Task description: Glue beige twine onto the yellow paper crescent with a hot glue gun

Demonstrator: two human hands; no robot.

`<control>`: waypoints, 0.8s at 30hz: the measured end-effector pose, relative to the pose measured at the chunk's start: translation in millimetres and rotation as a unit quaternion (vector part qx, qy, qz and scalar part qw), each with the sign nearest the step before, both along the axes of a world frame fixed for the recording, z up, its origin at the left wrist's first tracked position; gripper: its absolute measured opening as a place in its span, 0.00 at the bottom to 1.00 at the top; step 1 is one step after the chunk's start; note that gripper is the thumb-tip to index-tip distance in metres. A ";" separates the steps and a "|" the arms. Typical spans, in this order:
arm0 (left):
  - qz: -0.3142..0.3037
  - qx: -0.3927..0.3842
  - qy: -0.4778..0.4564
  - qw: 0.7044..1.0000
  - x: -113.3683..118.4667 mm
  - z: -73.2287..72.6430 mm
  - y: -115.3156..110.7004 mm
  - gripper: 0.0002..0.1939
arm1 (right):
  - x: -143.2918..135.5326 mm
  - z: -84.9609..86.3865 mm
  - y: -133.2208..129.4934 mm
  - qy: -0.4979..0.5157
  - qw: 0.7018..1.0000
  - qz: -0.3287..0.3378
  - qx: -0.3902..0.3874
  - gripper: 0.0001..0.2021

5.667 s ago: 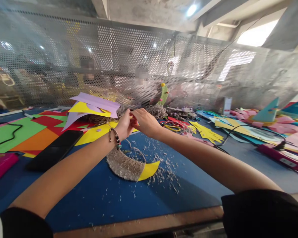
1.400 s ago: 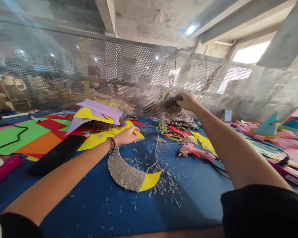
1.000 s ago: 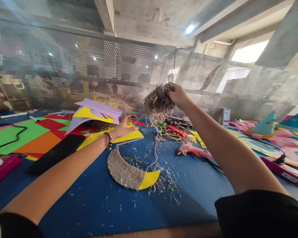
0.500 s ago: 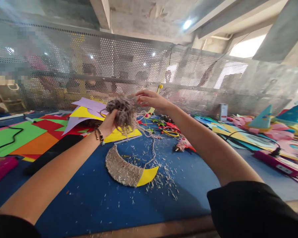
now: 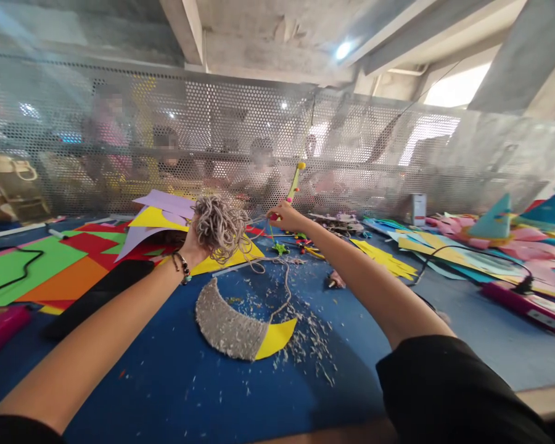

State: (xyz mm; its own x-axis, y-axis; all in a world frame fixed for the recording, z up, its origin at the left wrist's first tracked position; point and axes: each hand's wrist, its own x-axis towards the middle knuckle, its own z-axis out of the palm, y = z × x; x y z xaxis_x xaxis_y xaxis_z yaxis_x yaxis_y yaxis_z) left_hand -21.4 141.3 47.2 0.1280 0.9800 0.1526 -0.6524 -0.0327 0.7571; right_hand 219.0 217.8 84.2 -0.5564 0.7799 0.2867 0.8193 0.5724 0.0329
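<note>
My left hand point(image 5: 195, 242) is wrapped round a tangled bundle of grey yarn point(image 5: 221, 228), held above the table. To its right, my right hand point(image 5: 287, 216) is closed in a pinch. A thin strand runs from the bundle to its fingertips. Below lies a crescent moon shape point(image 5: 231, 324), mostly covered in grey yarn, with its right tip point(image 5: 275, 339) bare yellow. One loose strand point(image 5: 287, 290) trails from the crescent up toward the bundle. Short yarn clippings point(image 5: 312, 339) are scattered beside it.
Coloured paper sheets point(image 5: 69, 265) and a dark flat object point(image 5: 97, 296) lie left. Behind my right hand stands a yellow-green strip with pompoms point(image 5: 296, 182). Yellow paper pieces point(image 5: 383, 258), a magenta power strip point(image 5: 522, 306) and cone hats point(image 5: 493, 219) are right. A perforated metal screen point(image 5: 240, 135) closes the back.
My right hand has come down and its fingers have closed from a spread pose into a pinch. The yarn bundle has turned slightly in my left hand. The crescent stays in place.
</note>
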 end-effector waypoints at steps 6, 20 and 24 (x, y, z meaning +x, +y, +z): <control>-0.002 -0.017 -0.014 1.000 -1.2 3.7 -4.4 0.15 | 0.1 3.2 -0.8 0.005 1.000 0.003 0.022 0.14; -0.020 -0.004 0.029 0.999 0.3 -1.6 0.0 0.14 | 2.4 9.9 1.8 0.189 0.979 -0.076 -0.023 0.11; -0.023 0.039 0.083 0.995 0.0 -3.5 4.1 0.14 | 1.9 5.1 2.8 0.259 0.956 -0.105 -0.086 0.12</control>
State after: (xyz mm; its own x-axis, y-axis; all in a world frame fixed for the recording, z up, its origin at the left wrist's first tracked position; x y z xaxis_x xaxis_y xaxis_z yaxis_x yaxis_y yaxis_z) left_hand -21.4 145.4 43.7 0.2030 0.9585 0.2000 -0.5200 -0.0675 0.8515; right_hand 220.8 220.7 89.4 -0.1999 0.9197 0.3380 0.7981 0.3530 -0.4883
